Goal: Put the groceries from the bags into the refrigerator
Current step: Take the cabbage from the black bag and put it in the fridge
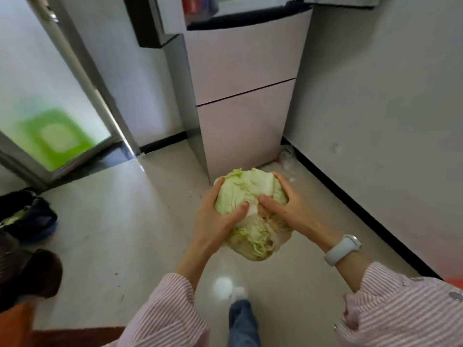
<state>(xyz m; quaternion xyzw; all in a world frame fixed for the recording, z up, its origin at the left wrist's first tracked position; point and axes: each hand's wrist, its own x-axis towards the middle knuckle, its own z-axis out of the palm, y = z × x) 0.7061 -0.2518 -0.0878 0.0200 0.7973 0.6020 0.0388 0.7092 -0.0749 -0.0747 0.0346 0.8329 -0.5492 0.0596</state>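
Head view: one cabbage (246, 196) was held before the refrigerator (240, 91), below its open upper compartment, left hand (215, 216) and right hand (285, 209) both curled round it. Step judged: carrying to the refrigerator. Next move likely needs lifting it up to that compartment. Counted: one cabbage, two hands.

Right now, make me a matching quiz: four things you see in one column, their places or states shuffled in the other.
1. cabbage
2. watch
3. refrigerator lower drawers
4. green stool

A. behind frosted glass, far left
B. closed
C. gripped by left hand and right hand
D. on the right wrist

Pairs: 1-C, 2-D, 3-B, 4-A
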